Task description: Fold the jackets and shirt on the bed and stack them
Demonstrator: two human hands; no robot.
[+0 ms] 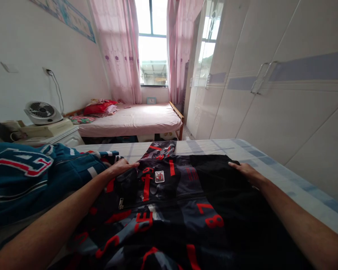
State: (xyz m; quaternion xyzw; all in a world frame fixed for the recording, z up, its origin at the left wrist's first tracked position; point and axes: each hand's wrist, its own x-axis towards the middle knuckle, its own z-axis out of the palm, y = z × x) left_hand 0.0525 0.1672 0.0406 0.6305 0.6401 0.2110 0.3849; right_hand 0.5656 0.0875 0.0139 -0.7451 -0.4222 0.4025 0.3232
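A black jacket (186, 195) with red numbers and letters and grey patches lies spread across the bed in front of me, its zipper running crosswise. My left hand (121, 167) is closed on its edge at the upper left, near a sleeve that points away from me. At the upper right corner, my right hand (246, 172) pinches the plain black part of the jacket between thumb and fingers. To the left, beside my left forearm, rests a teal garment (19, 176) with a large white and red letter. The near end of the jacket runs out of view.
Under the clothes is a bed with a blue and white checked cover (270, 165). A white wardrobe (242, 112) lines the right side. On the left, a small fan (42, 110) stands on a cabinet. Farther back is another bed (135, 122) with a pink sheet, beneath the window.
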